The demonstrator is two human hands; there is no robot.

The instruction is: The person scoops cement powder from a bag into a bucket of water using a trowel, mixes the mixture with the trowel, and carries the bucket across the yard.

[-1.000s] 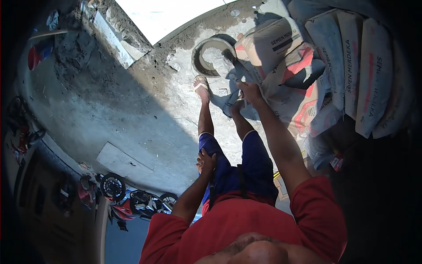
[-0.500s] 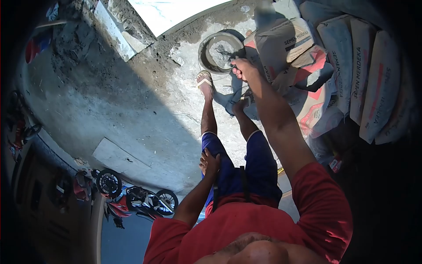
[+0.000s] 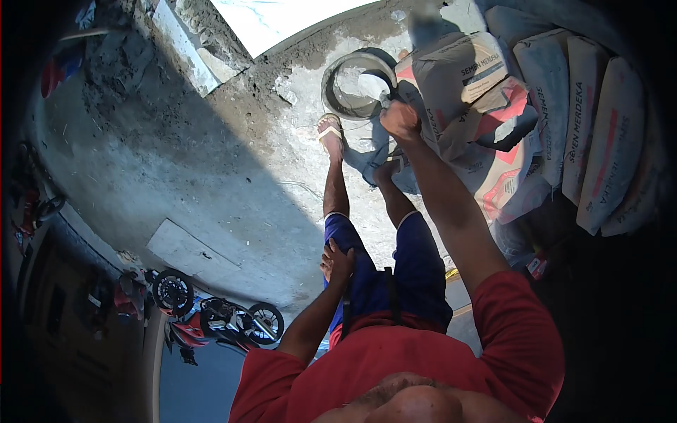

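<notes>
My right hand (image 3: 401, 121) is closed around the handle of a trowel (image 3: 372, 86). The trowel's pale blade is over the round bucket (image 3: 330, 99), inside its rim as seen from above; whether it touches the contents I cannot tell. Grey material shows in the bucket around the blade. My left hand (image 3: 337, 261) rests on my thigh, on the blue shorts (image 3: 351, 243), with fingers apart and nothing held. Just right of the bucket lies a torn cement bag (image 3: 483, 67), its ripped paper folded open beside a dark hollow.
More cement bags (image 3: 575, 113) lean in a row at the right. My sandalled foot (image 3: 329, 134) stands just below the bucket. A flat board (image 3: 192, 248) lies on the concrete floor at left, with a motorcycle (image 3: 226, 317) beyond it. A bright white sheet (image 3: 275, 21) is at the top.
The trowel blade has come into clear view over the bucket, as my right hand turned and shifted slightly right and down. My left hand has stayed on my thigh.
</notes>
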